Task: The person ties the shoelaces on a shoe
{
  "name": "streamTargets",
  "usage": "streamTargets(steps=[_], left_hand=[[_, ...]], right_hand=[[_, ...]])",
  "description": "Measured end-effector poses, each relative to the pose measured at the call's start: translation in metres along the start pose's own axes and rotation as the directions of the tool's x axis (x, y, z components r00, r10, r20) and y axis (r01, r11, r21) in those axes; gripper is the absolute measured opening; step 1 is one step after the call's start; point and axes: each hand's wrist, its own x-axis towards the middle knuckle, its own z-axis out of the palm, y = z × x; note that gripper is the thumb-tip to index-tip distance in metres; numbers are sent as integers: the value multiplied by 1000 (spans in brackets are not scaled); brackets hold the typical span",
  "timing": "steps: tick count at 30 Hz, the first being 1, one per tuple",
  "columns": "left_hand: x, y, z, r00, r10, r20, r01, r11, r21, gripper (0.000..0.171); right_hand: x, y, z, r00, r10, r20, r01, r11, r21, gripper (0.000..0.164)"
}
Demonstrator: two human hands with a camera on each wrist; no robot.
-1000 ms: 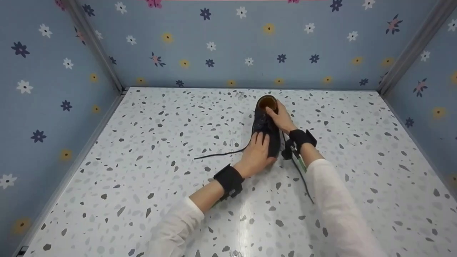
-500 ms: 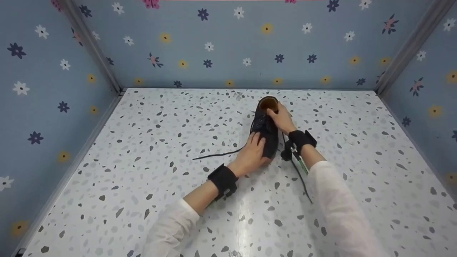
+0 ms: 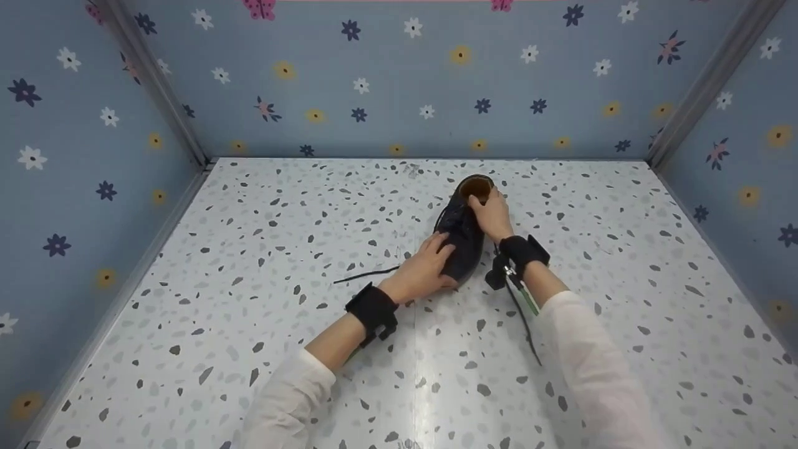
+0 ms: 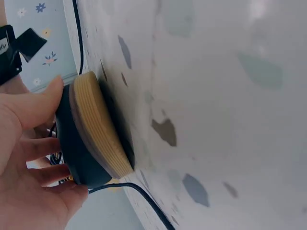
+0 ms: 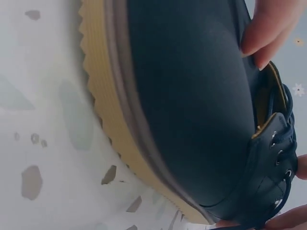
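Head view: the shoe (image 3: 469, 252) points nearward, long axis slanting left.

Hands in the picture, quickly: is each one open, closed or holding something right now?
Left hand: closed, gripping the shoe at its toe.
Right hand: closed, gripping the same shoe beside its opening.

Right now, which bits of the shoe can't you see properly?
Right wrist view: back end of the shoe, past the top edge.
Head view: part of the toe and of one lace, behind the left hand.
Head view: eyelets, too small to count.
Every view: the underside, facing down.
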Motion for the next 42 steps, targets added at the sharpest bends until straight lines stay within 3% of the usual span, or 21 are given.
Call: streamTargets(steps=[6, 12, 23, 31, 42], left_hand=[[-6, 2, 4, 998, -20, -64, 22, 999, 32, 63], [-10, 6, 7, 980, -148, -134, 152, 988, 22, 74], [-7, 12, 7, 973, -204, -107, 203, 979, -24, 73], [-5, 12, 2, 977, -199, -83, 202, 979, 30, 69], [-2, 4, -9, 979, -204, 4, 204, 979, 13, 72]], right_hand=[[1, 1, -6, 999, -26, 46, 26, 1000, -10, 64], [10, 7, -12, 989, -117, 92, 115, 993, 17, 68], [20, 18, -16, 968, -211, 135, 213, 977, 4, 59], [15, 24, -23, 963, -234, 132, 231, 972, 36, 56], [5, 32, -33, 969, -213, 123, 211, 977, 26, 55]])
